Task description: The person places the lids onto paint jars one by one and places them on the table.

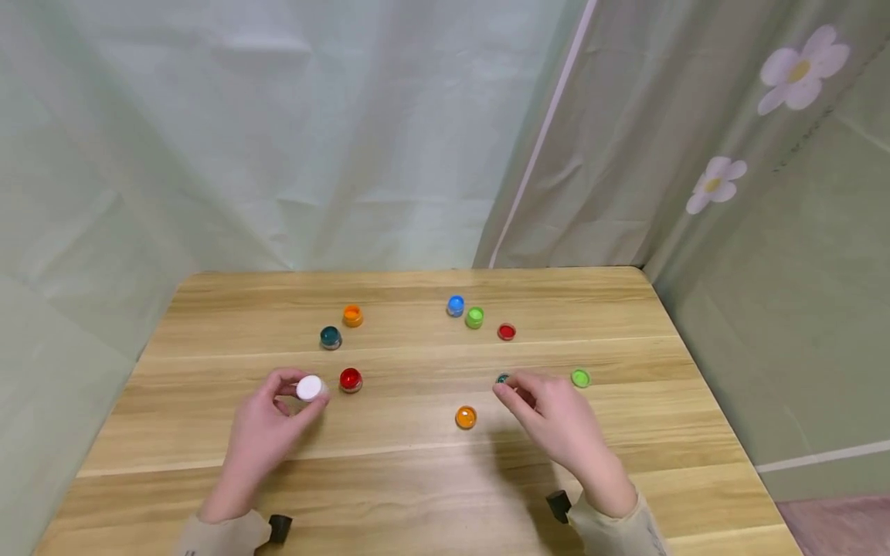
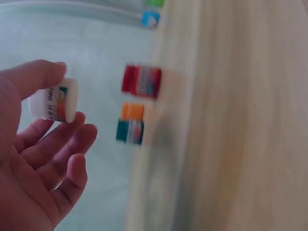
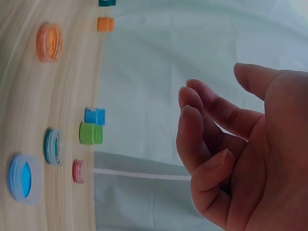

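Observation:
My left hand (image 1: pixel 267 432) pinches a small white paint pot (image 1: pixel 310 388) between thumb and fingers, above the table's left side. A printed label shows on the pot (image 2: pixel 60 103) in the left wrist view. Close by stands a red pot (image 1: pixel 351 380); farther back are a dark teal pot (image 1: pixel 330 337) and an orange pot (image 1: pixel 352 316). My right hand (image 1: pixel 556 421) hovers with fingers loosely bent, thumb apart and nothing held. It partly hides a shallow teal lid (image 1: pixel 502 378). A shallow blue lid (image 3: pixel 25 179) shows only in the right wrist view.
Shallow orange (image 1: pixel 466 418), green (image 1: pixel 580 378) and red (image 1: pixel 507 331) lids lie on the right half of the wooden table (image 1: pixel 389 494). Blue (image 1: pixel 455 306) and green (image 1: pixel 475 317) pots stand together at the back. A pale curtain (image 1: pixel 334 154) hangs behind the table.

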Demonstrator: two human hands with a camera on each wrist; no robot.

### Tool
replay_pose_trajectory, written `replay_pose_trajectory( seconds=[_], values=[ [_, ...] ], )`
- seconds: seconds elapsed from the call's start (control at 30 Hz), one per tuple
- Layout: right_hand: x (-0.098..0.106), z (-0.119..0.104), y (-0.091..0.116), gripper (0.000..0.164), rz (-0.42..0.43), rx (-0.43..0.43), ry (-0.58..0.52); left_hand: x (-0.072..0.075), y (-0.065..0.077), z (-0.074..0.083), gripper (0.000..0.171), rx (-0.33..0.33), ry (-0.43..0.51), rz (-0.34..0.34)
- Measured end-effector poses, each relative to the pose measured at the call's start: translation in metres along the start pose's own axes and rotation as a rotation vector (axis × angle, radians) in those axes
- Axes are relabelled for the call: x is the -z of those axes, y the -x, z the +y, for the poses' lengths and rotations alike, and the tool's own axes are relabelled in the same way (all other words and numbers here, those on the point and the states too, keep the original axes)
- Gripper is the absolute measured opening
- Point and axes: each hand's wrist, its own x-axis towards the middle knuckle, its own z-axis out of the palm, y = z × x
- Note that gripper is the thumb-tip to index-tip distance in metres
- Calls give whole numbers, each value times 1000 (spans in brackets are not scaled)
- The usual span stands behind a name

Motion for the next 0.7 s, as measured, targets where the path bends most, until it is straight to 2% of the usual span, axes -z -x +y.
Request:
replay_pose_trajectory(
  seconds=[0.13,0.27,0.43,0.7],
  values=[
    [3,1,2,23,-19,-36,7,7,-3,-17,42,-9,-100,-5],
    [5,3,2,21,-26,-49,21,14,-7,-29,45,27,-234,-53],
    [5,5,3,20,-40,-48,26,24,-12,-32,56,82,-365,-94],
    [5,4,4,19,-36,-38,36,29,-16,-32,55,157,-443,-124]
  ],
)
